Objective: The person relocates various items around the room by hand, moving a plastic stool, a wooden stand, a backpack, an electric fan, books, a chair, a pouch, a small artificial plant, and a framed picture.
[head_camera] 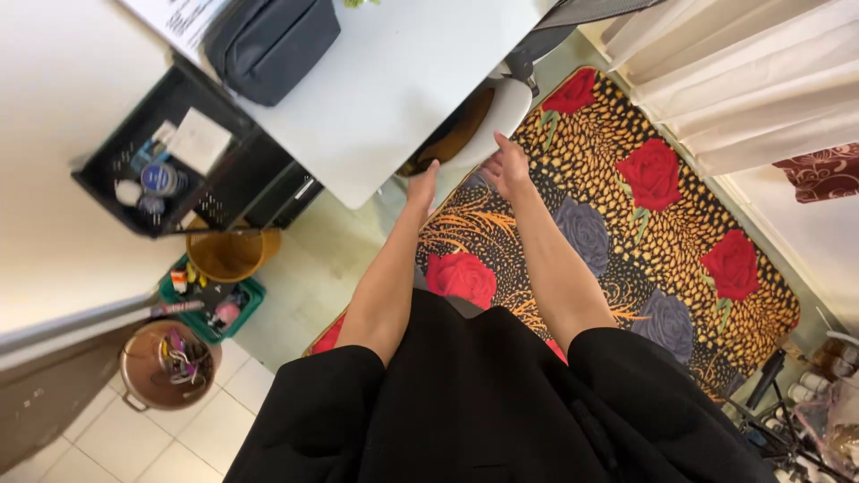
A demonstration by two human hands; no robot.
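Note:
A white chair (506, 105) with a brown seat stands tucked under the white table (394, 80). Both my bare arms reach out to it. My left hand (422, 184) is at the chair's near edge, just below the table's corner, fingers curled on the rim. My right hand (506, 166) grips the white rim a little to the right. My black garment fills the bottom of the view.
A rug (662, 215) with red and grey roses lies under the chair. A dark pouch (268, 40) sits on the table. To the left are a black crate (134, 174) of jars, a brown bucket (228, 255), a green basket (210, 309) and a metal pot (168, 365). White curtains (743, 80) hang at right.

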